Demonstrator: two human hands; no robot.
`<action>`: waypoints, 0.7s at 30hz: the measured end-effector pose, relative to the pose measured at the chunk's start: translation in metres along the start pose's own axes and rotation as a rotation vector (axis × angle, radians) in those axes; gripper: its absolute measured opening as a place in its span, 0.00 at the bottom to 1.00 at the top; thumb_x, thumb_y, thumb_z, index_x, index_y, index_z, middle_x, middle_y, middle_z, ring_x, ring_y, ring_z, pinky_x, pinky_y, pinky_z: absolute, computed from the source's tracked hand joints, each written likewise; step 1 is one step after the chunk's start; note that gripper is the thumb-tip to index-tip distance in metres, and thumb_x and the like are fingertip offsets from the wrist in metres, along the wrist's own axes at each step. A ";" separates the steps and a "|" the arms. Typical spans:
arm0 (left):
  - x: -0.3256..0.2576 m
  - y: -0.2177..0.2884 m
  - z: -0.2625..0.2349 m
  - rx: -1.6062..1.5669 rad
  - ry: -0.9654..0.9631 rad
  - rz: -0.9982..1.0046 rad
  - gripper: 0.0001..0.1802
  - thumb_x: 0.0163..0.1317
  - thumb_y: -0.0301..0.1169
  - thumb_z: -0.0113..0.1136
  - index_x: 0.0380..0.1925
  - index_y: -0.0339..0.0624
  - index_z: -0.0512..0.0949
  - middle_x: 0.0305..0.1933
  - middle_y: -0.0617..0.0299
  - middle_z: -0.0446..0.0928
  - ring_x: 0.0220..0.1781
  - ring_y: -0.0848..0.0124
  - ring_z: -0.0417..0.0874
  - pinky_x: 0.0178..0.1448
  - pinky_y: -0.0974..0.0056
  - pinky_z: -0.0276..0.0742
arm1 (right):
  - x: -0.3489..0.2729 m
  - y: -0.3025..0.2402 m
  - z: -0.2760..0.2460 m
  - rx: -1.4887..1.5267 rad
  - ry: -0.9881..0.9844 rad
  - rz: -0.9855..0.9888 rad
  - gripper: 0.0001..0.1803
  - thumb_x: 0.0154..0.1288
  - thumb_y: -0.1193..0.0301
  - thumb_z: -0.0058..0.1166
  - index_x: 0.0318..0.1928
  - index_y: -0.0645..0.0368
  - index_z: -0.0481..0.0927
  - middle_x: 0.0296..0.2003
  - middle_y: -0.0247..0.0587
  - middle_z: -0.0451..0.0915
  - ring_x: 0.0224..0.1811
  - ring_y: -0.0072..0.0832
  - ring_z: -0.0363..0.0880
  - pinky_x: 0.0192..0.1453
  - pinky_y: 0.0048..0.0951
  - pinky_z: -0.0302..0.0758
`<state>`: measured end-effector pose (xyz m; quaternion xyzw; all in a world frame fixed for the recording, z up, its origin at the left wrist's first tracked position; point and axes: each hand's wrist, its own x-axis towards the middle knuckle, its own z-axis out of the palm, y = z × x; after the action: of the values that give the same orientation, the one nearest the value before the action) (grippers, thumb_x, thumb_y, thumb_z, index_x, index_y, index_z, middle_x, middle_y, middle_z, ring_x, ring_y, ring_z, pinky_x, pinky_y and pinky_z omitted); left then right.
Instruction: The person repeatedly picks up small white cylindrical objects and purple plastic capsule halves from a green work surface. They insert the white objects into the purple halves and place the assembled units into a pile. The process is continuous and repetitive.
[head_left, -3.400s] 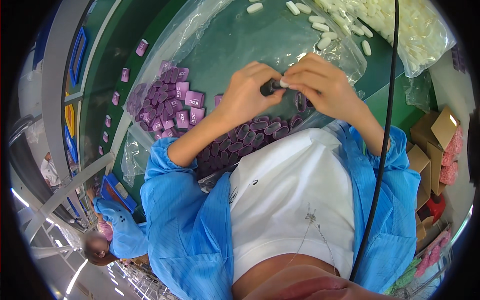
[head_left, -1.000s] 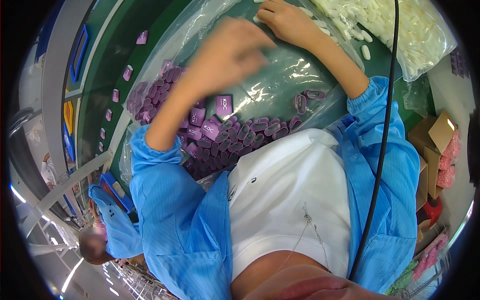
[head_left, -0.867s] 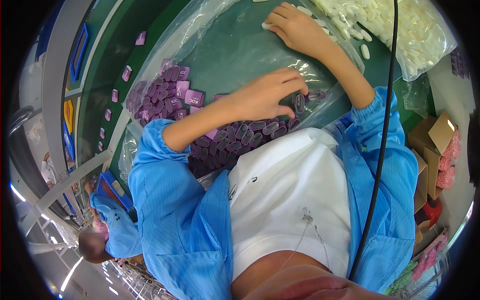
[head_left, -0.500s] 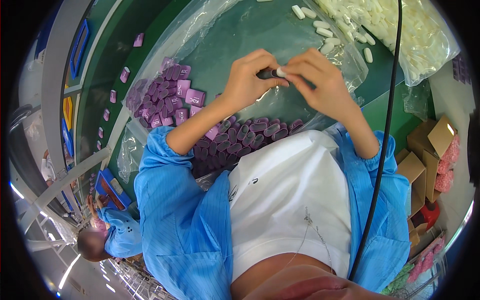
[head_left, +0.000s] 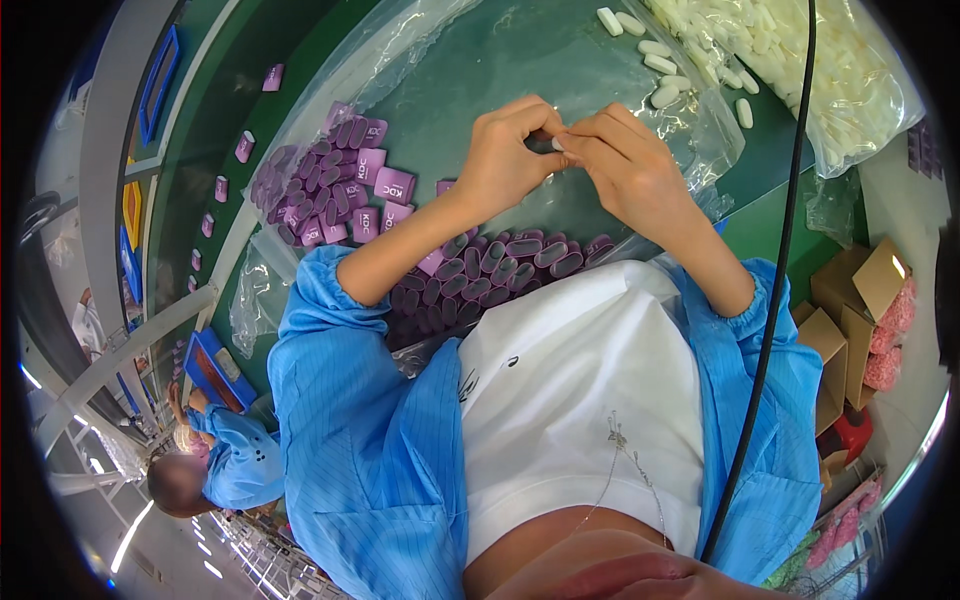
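Note:
Both my hands meet over the green worktable, fingertips touching. My left hand (head_left: 502, 158) is closed in a pinch around a small hollow purple shell, mostly hidden by the fingers. Between thumb and fingers, my right hand (head_left: 632, 172) presses a white oval plug (head_left: 558, 144) at the shell's mouth; only a bit of the white shows. Left of and below the hands lies a heap of purple oval shells (head_left: 495, 262), many with their dark openings upward. Several loose white oval plugs (head_left: 660, 64) lie beyond my right hand.
Clear plastic sheeting (head_left: 440, 85) covers the table. A bag of pale plugs (head_left: 800, 70) sits far right. A black cable (head_left: 780, 270) hangs across the right side. Purple pieces (head_left: 245, 147) line a belt at left. Open cartons (head_left: 850, 310) stand right; a co-worker (head_left: 235, 455) sits lower left.
My right hand has closed in on the left, and the white plug, clearly visible before, is now largely covered by fingers at the shell. The view has shifted slightly.

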<state>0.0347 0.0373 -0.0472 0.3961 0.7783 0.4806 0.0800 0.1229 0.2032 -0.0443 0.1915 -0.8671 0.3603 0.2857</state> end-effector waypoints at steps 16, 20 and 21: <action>-0.002 0.004 0.000 0.006 -0.048 -0.089 0.14 0.43 0.21 0.78 0.27 0.35 0.79 0.34 0.60 0.82 0.34 0.68 0.82 0.40 0.66 0.77 | -0.003 0.022 -0.016 0.014 -0.136 -0.223 0.20 0.48 0.82 0.64 0.46 0.69 0.83 0.42 0.45 0.80 0.42 0.38 0.78 0.44 0.34 0.80; -0.001 0.002 0.000 -0.009 -0.051 -0.080 0.14 0.42 0.19 0.76 0.27 0.35 0.79 0.34 0.60 0.82 0.35 0.68 0.82 0.41 0.66 0.78 | 0.000 0.022 -0.015 0.042 -0.162 -0.212 0.20 0.48 0.81 0.65 0.46 0.69 0.83 0.42 0.43 0.80 0.42 0.37 0.78 0.43 0.34 0.80; -0.001 0.002 0.000 -0.009 -0.050 -0.079 0.13 0.42 0.18 0.75 0.27 0.35 0.79 0.35 0.60 0.82 0.35 0.68 0.83 0.41 0.66 0.78 | 0.001 0.022 -0.015 0.038 -0.170 -0.205 0.19 0.49 0.81 0.65 0.46 0.69 0.83 0.41 0.43 0.80 0.42 0.37 0.78 0.43 0.34 0.80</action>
<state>0.0363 0.0370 -0.0454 0.3764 0.7889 0.4707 0.1202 0.1158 0.2286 -0.0458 0.3144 -0.8571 0.3281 0.2428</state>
